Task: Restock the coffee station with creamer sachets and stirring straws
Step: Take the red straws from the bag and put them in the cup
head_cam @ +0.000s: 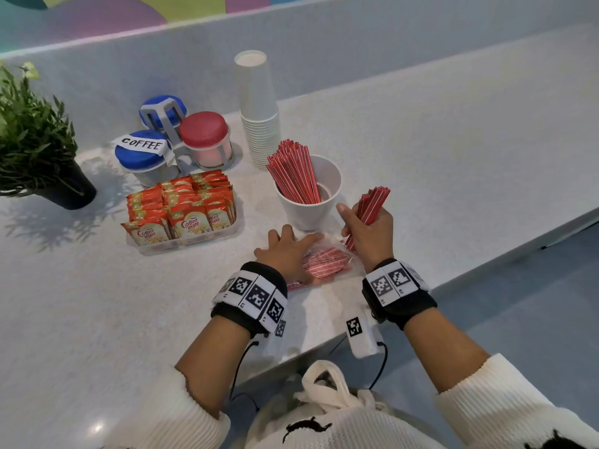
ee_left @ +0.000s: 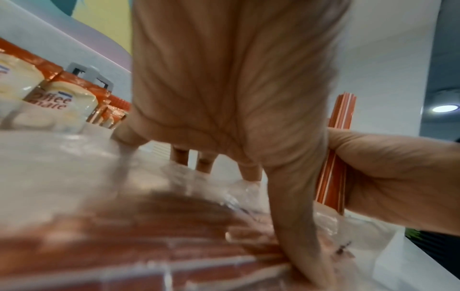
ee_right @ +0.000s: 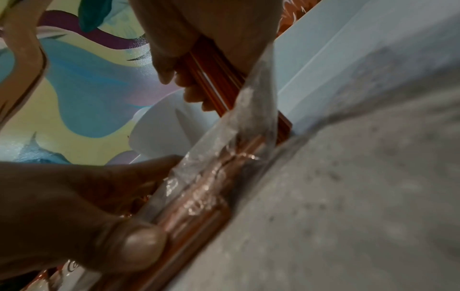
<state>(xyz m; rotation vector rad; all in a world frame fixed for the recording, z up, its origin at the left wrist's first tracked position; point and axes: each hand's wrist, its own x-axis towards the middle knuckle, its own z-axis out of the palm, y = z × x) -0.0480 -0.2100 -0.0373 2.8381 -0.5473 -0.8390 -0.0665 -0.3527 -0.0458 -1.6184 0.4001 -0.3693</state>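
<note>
Right hand [head_cam: 368, 230] grip curled round a bundle of stirring straws [head_cam: 369, 207], mid-length, beside the cup [head_cam: 319, 202]. Left hand [head_cam: 285, 251] spread flat on the straw bag [head_cam: 327, 260]. Straws light, stiff, slippery: likely fan loose unless squeezed.

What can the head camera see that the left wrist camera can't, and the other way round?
Only the head view shows the labelled coffee jar, stacked paper cups, the plant and the white cup already holding straws. Only the left wrist view shows the underside of the left hand, fingertips pressing the plastic straw bag. Both show the creamer sachets and the right hand gripping a bundle of straws.
</note>
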